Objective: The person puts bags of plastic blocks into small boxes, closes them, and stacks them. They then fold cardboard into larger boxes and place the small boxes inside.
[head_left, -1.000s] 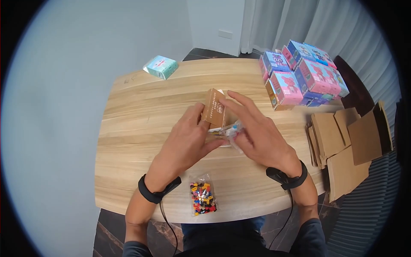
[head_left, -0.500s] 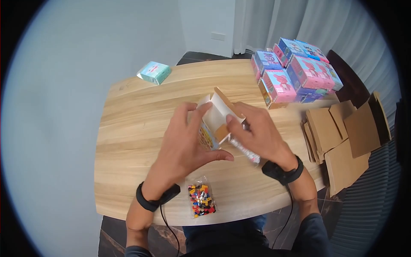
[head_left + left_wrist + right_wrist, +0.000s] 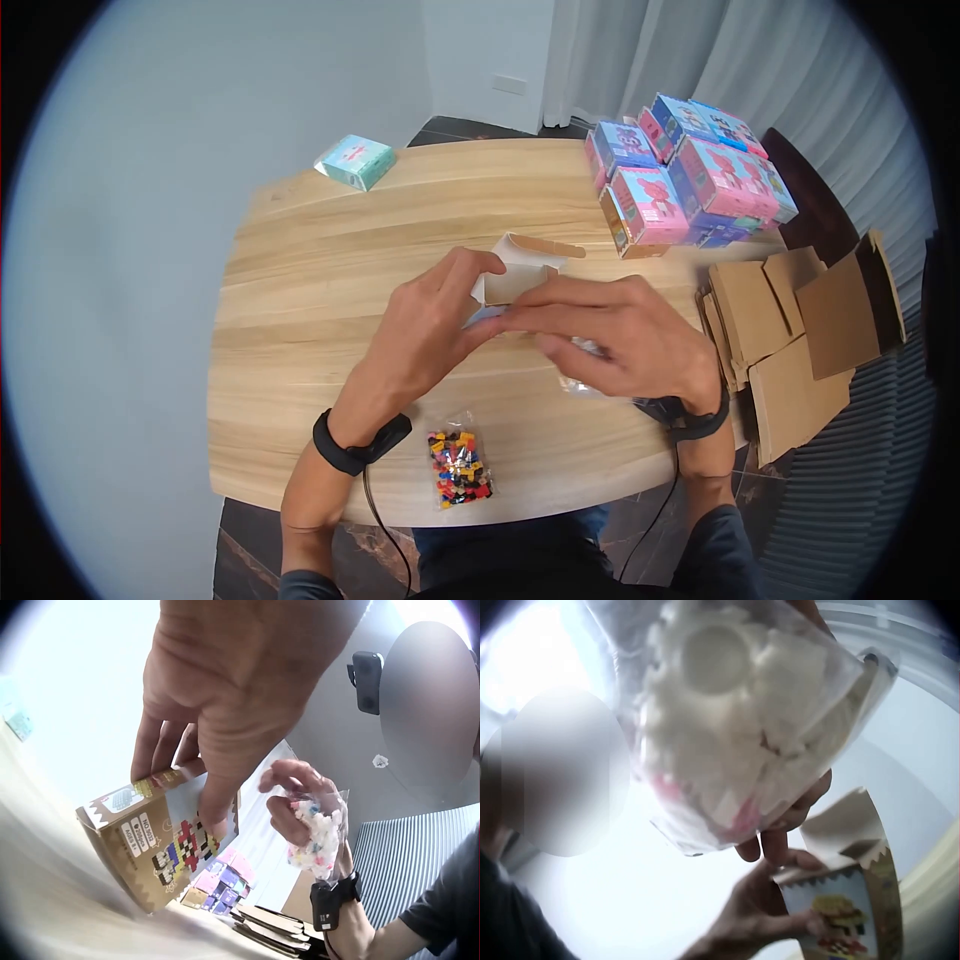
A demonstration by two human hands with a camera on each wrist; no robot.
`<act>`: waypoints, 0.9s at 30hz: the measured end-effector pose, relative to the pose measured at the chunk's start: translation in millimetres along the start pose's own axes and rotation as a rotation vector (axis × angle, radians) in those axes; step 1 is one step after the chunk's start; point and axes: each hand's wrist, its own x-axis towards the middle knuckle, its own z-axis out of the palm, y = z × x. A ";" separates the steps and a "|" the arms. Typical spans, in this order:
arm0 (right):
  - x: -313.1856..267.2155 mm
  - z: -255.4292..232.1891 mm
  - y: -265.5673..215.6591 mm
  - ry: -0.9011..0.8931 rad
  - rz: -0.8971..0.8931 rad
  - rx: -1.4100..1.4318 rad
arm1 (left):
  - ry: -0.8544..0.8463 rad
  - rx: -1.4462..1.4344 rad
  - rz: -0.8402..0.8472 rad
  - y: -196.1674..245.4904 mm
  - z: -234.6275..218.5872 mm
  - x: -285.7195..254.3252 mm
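Observation:
My left hand [image 3: 415,315] grips a small brown printed box [image 3: 135,840] between thumb and fingers. One panel carries a picture of a figure built from blocks, and the flap at the top stands up, baring a white inside. Held in my right hand [image 3: 635,335] is a clear plastic bag [image 3: 727,727] of mostly white small pieces with some pink and blue. The right fingertips reach to the box's open end in the head view, where they hide part of it. Near the table's front edge lies another clear bag [image 3: 460,470], full of multicoloured bricks.
Pink, blue and purple boxes [image 3: 690,185] are stacked at the back right of the wooden table [image 3: 310,340]. Flattened brown cardboard [image 3: 790,350] rests at the right edge. A mint-green box [image 3: 357,163] sits at the back left.
The box has turned from its brown printed side to show its white inside. My right hand has drawn the bag of white pieces away from the box and swung its fingers over the opening.

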 end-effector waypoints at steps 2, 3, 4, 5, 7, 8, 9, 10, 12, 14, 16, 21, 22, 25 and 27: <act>-0.3 1.7 3.2 -0.171 0.154 -0.147 | -0.028 -0.003 -0.072 -3.0 3.3 -1.2; -2.2 -0.2 8.1 -0.149 0.158 -0.216 | -0.031 -0.002 -0.072 -6.5 4.1 -1.2; -1.5 -2.4 9.5 -0.150 0.156 -0.216 | -0.010 -0.037 -0.068 -11.1 5.1 -0.5; -0.7 -4.3 10.4 -0.090 0.141 -0.203 | 0.013 -0.073 -0.066 -13.4 6.0 -0.6; -0.3 -5.6 12.1 -0.033 0.128 -0.188 | 0.021 -0.114 -0.032 -11.3 8.4 -0.6; -0.3 -5.1 13.9 -0.037 0.111 -0.167 | 0.026 -0.152 0.008 -11.0 9.0 -0.1; 0.0 -5.0 15.5 -0.042 0.094 -0.146 | 0.025 -0.152 0.007 -12.2 9.8 0.0; 0.5 -7.8 17.3 -0.043 0.095 -0.144 | -0.002 -0.162 -0.050 -14.4 11.5 -0.5; -1.8 -17.7 20.6 -0.061 0.205 -0.310 | -0.035 -0.174 -0.114 -17.4 13.9 -2.2; -5.0 -25.9 24.2 -0.057 0.263 -0.339 | -0.035 -0.243 -0.242 -18.8 14.9 -0.2; -5.2 -28.9 28.8 -0.073 0.227 -0.299 | -0.034 -0.230 -0.230 -16.1 15.5 -0.1; 4.6 -17.5 12.7 0.347 0.028 0.270 | 0.011 -0.145 -0.115 -7.8 14.2 0.2; 7.3 -9.2 16.4 0.623 -0.148 0.501 | -0.026 -0.184 -0.130 -7.2 14.7 -0.4; 11.1 10.2 30.0 0.768 -0.163 0.440 | -0.043 -0.265 -0.131 -8.5 24.7 -2.5; 10.3 16.5 30.0 0.731 0.028 0.296 | -0.027 -0.300 -0.112 -11.0 29.7 -3.1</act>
